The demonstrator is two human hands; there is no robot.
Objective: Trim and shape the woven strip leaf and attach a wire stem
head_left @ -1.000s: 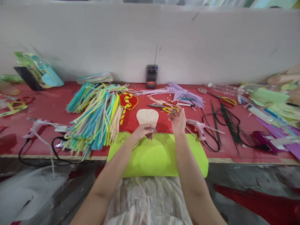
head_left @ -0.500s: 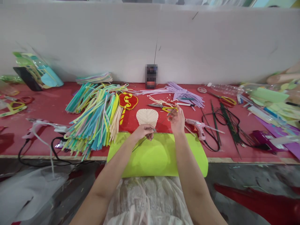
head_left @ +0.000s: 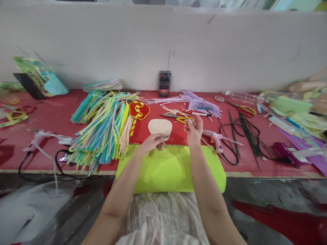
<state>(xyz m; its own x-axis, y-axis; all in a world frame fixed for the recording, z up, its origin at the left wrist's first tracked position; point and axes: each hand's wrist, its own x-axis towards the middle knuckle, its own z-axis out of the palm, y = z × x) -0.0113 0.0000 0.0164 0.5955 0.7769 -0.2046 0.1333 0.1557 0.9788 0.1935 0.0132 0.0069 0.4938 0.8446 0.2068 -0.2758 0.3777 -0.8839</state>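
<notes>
Between the hands: a thin dark wire [head_left: 176, 130] runs slantwise above the red desk [head_left: 58, 115], just over the far edge of the green sheet [head_left: 173, 170].
Left hand: my left hand [head_left: 152, 142] pinches the near end of the wire between thumb and forefinger, with the other fingers loosely curled.
Right hand: my right hand [head_left: 194, 131] is closed round the far end, which it holds a little higher and further out.
Weight: I judge the wire to be almost weightless, so a light pinch carries it.
Stiffness: it looks springy rather than limp. I expect it to bend easily and keep a kink if forced.
Grip: it is so thin and smooth that it may roll or slide between the fingertips. Pinching it close to each end, as both hands do, gives the best control.
Hazard: the cut tips may prick, though I cannot see them clearly.
Nearby: a cream fan piece [head_left: 160, 126] lies just beyond the left hand, and yellow scissors [head_left: 182, 119] just beyond the right. A pink glue gun [head_left: 217, 139] lies to the right and a heap of coloured strips [head_left: 102, 129] to the left.
</notes>
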